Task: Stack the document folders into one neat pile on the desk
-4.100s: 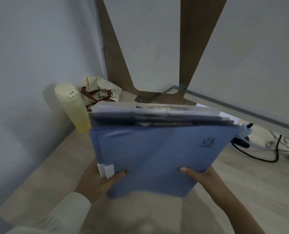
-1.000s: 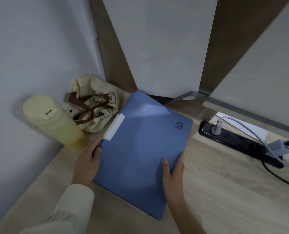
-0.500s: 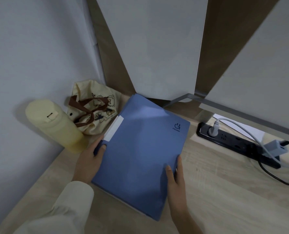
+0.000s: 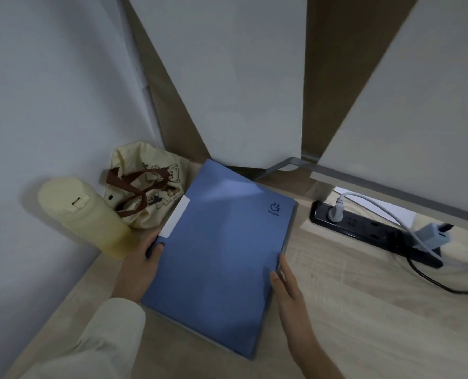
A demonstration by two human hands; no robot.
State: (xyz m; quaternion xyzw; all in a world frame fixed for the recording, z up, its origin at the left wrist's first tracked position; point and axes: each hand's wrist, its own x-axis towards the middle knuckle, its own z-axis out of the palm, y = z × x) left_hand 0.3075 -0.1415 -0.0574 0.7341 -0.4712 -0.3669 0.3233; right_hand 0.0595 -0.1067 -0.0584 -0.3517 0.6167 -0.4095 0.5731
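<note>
A pile of document folders [image 4: 222,255] lies flat on the light wooden desk [image 4: 364,310], topped by a blue folder with a white spine label and a small dark logo. Only thin edges of the folders beneath show along its right side. My left hand [image 4: 137,266] presses against the pile's left edge, thumb on the blue cover. My right hand [image 4: 287,285] lies flat against the right edge, fingers straight and touching the side of the pile.
A pale yellow bottle [image 4: 88,217] stands at the left wall, next to a cream bear-print bag [image 4: 148,190] touching the pile's far left corner. A black power strip [image 4: 369,231] with plugs and cables lies at the right. White panels rise behind.
Four seconds ago I held the pile upright above the desk; it now lies flat. Over the last second my right hand slid from the cover to the right edge.
</note>
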